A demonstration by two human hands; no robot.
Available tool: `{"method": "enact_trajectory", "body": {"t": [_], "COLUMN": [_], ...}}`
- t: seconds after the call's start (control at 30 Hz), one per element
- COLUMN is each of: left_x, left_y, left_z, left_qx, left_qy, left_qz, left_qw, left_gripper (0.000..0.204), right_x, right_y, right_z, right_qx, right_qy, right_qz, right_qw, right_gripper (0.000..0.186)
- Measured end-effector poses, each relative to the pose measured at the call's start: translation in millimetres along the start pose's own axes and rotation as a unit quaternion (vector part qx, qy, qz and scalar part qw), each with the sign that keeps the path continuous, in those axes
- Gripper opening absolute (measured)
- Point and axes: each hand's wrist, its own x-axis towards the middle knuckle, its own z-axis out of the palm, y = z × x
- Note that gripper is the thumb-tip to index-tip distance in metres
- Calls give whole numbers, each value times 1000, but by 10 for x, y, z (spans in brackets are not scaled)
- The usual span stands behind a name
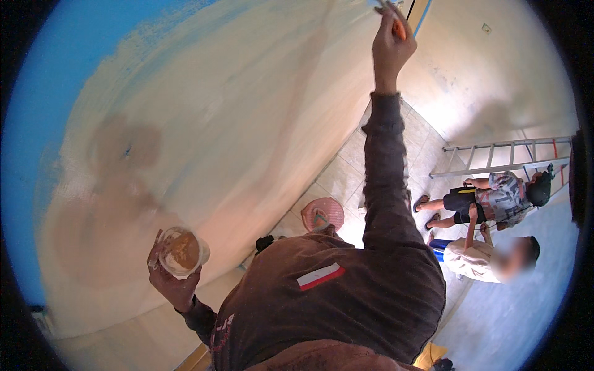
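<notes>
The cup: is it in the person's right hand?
No, the left hand holds the cup, while the right hand grips an orange handle.

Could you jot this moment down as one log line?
Left hand: holds plastic tub of beige paint; Right hand: grips orange-handled tool, working end unclear; Nearby: blue-and-beige wall, metal ladder

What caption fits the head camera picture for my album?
Tub in the left hand, orange-handled tool in the raised right hand, beside a blue-and-cream wall.
</notes>
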Motion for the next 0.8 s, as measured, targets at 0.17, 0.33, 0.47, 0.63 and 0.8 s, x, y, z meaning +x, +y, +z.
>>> {"method": "enact_trajectory", "body": {"t": [0.17, 0.33, 0.47, 0.63, 0.8], "left_x": [0, -43, -29, -14, 1], "left_y": [-64, -45, -124, -183, -162], "left_z": [48, 89, 84, 89, 109], "left_qx": [-11, -46, -60, -49, -54], "left_qy": [6, 9, 4, -4, -8], "left_qz": [7, -29, -20, -3, 0], "left_qw": [1000, 998, 998, 999, 999], "left_gripper": [82, 82, 84, 85, 86], "right_x": [262, -287, -714, -643, -32], "right_y": [555, -127, -822, -1077, 70], "right_z": [162, 488, 500, 194, 200], "right_qx": [-194, -177, -105, 119, 311], "right_qy": [-10, -15, -61, -125, -186], "right_qz": [-13, -102, -61, 140, 238], "right_qw": [981, 979, 991, 975, 901], "right_gripper": [20, 21, 26, 22, 24]}}
